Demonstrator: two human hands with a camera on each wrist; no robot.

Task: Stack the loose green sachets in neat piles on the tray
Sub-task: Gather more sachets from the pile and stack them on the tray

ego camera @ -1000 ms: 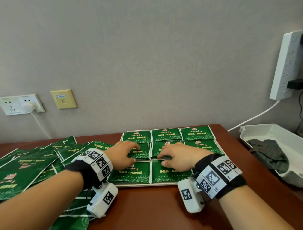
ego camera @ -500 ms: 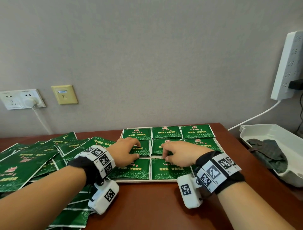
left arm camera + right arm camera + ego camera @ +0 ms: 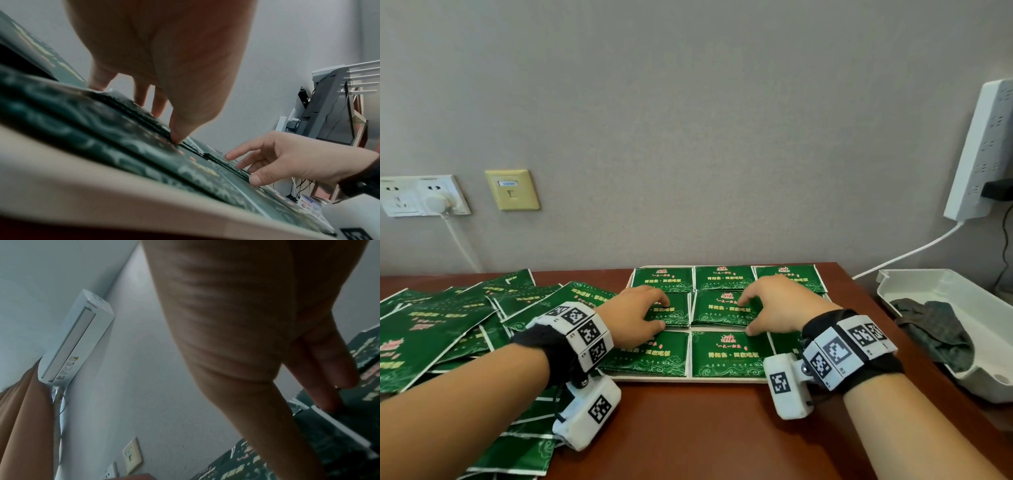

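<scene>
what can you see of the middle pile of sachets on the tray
The middle pile is a low, squared-up stack of glossy dark green sachets with pale swirl borders, gold lettering and a small red emblem, lying flat at the centre of the cream tray. The right hand spans it, fingertips on its top and thumb at its near edge. Neighbouring piles sit close on every side.

Glossy printed foil is seen on the green sachets (image 3: 726,356), laid on a matt cream tray (image 3: 654,378). A polished reddish wood table (image 3: 688,428) is shown; at far right, smooth white plastic forms a bin (image 3: 962,301) in which dull crumpled cloth (image 3: 935,325) is held.
</scene>
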